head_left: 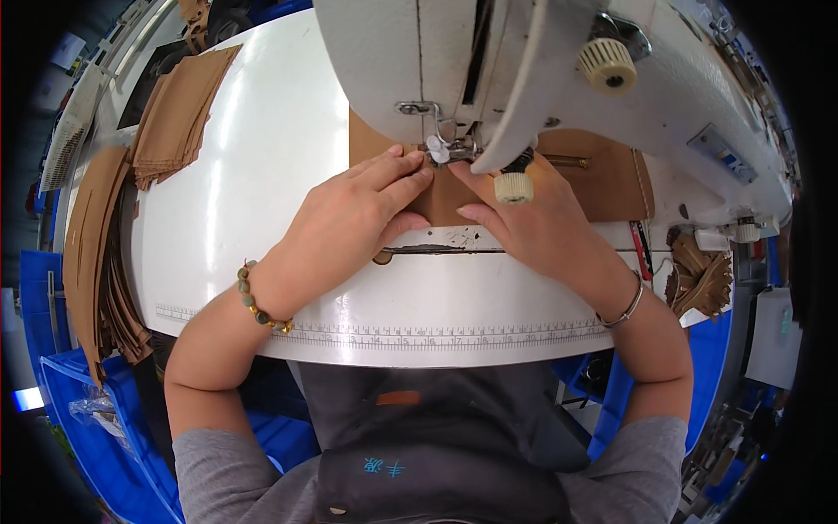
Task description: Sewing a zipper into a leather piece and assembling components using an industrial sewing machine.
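A brown panel (445, 201), which looks like leather or fabric, lies flat on the white sewing table under the head of a white sewing machine (384, 61). Its right part carries a short zipper (567, 162). My left hand (353, 210) rests on the panel to the left of the presser foot (445, 155), fingers stretched and together, thumb apart. On the other side my right hand (537, 218) presses on the panel with index finger and thumb extended; a cream knob (513, 187) covers part of it. Both fingertips are close to the needle area, whose stitch point is hidden.
Brown cut pieces (188, 109) lie stacked at the back left, and longer strips (96, 253) hang over the left edge. A printed ruler (419, 336) follows the front edge. At right are a red-and-black tool (642, 249) and brown scraps (701, 275). Blue bins (87, 419) stand below.
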